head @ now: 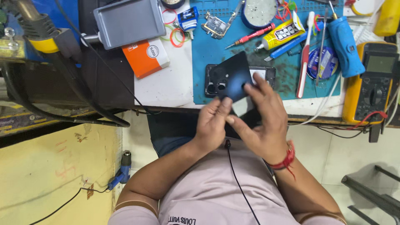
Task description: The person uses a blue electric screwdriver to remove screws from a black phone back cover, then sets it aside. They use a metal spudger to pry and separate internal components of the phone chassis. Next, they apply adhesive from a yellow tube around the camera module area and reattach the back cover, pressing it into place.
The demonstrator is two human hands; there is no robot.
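Holding a dark phone back cover (pixel 234 75) between both hands, above the near edge of the tabletop (pixel 166 85). Left hand (pixel 212 125): fingers closed on the cover's near lower corner, thumb and forefinger pinching it from below. Right hand (pixel 264 125): fingers spread over the cover's right lower edge, forefinger tip pressed on its face, thumb reaching under toward the left hand's fingertips; a pale strip or sheet shows just under the cover between the two hands, but what it is cannot be told. The cover rises up and away from the fingers, tilted, its long axis running from the fingertips toward the far left, its camera cut-outs on the side left of the right fingers. Directly beyond the fingers, partly hidden under the cover, lies the opened phone body (pixel 266 75) on a blue work mat (pixel 208 50), its long axis across, roughly square to the forearms. Both hands sit about equally near the cover; the right hand is the nearer to the phone body. Farther beyond the right fingers: a glue tube (pixel 283 33), a red screwdriver (pixel 250 36), a blue tool (pixel 345 46). Far right, a yellow multimeter (pixel 371 83). Beyond the left fingers, an orange box (pixel 146 56).
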